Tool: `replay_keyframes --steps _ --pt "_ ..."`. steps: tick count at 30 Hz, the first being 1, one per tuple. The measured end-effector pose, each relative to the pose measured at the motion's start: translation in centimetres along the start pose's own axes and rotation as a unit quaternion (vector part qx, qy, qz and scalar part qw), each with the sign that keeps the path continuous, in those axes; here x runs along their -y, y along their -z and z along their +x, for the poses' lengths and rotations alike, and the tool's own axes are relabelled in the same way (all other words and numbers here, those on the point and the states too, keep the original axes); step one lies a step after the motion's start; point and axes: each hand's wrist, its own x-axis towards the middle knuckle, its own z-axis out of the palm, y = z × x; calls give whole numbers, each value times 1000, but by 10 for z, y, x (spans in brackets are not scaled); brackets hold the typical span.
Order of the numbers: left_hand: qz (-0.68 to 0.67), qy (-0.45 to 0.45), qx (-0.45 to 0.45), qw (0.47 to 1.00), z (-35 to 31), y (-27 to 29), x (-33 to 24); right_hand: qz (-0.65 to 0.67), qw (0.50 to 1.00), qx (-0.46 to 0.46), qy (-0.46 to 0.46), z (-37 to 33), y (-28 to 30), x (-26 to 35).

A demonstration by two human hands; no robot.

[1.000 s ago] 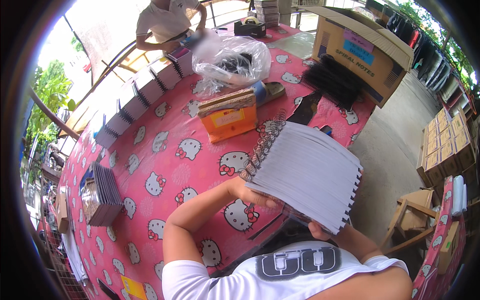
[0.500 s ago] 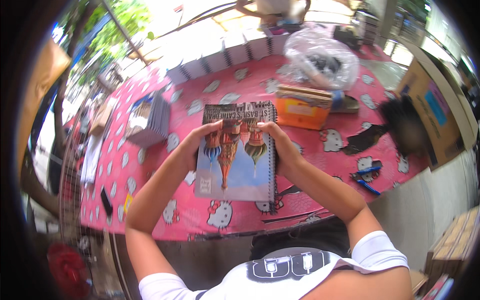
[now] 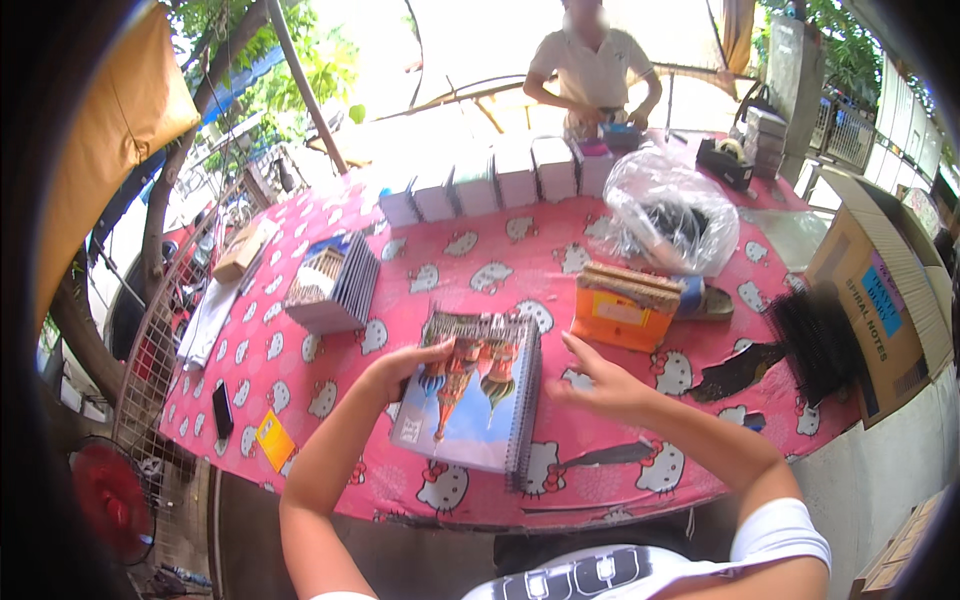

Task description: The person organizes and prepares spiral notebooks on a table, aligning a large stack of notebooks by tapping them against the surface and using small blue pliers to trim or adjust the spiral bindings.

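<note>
Your left hand (image 3: 400,368) rests curled on the top left corner of a spiral-bound notebook (image 3: 470,400), fingers bent over its edge and thumb against the colourful cover showing domed towers, while your right hand (image 3: 598,383) hovers open just beside the book's wire-bound right edge, fingers spread and holding nothing. The notebook lies flat on a pink table (image 3: 420,270) covered with a cat-patterned cloth, close to the near edge and directly in front of you. Just beyond your right hand sits an orange box (image 3: 622,310) with a brown lid, and behind it a clear plastic bag (image 3: 672,210) bulges with dark contents. To the right, a bundle of black binding combs (image 3: 815,340) lies beside an open cardboard carton (image 3: 880,290) at the table's end. On your left, a stack of notebooks (image 3: 335,285) stands on edge, well apart from the one under your hand, and a row of white paper stacks (image 3: 490,180) lines the far side of the table. Near the left corner you can see a black phone (image 3: 222,408) and a small yellow card (image 3: 274,438) lying flat on the cloth. Across the table, another person (image 3: 595,70) in a light shirt stands with both hands busy at chest height; what they hold is too small to tell. A red fan (image 3: 110,495) sits below the table at lower left.
</note>
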Motion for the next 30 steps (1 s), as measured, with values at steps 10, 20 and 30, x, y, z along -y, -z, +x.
replay_keyframes --steps 10,20,30 --pt "-139 -255 -139 947 -18 48 35 -463 877 -112 -63 -210 87 -129" --pt "-35 -589 -404 699 -104 -113 166 -419 879 -190 121 -171 47 -79" --pt "134 -574 -437 680 -60 -171 173 -409 825 -106 375 -61 -43 -16"
